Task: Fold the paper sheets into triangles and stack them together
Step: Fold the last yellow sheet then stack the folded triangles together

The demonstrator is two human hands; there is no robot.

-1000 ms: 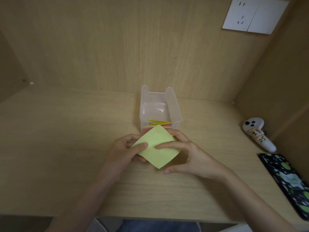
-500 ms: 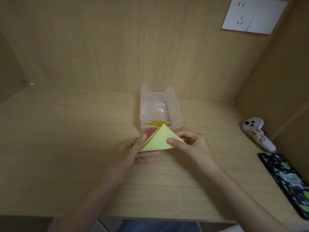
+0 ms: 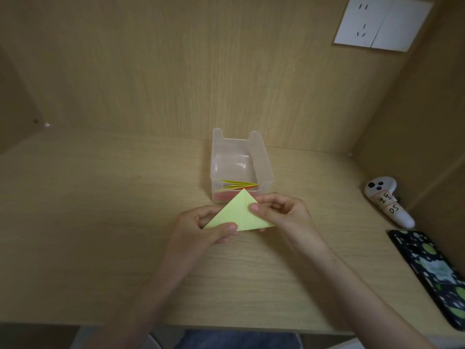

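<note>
Pinching the yellow-green triangle (image 3: 239, 215) at frame centre, left hand (image 3: 201, 230) and right hand (image 3: 281, 212) are creasing it; stacking in the clear box (image 3: 266, 170) is probably coming next.

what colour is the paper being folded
Pale yellow-green paper, clearest in the head view.

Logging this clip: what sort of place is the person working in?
Probably a small study cubicle: a light wood desk walled in by matching panels, a white wall socket behind, and a phone and controller set aside.
</note>
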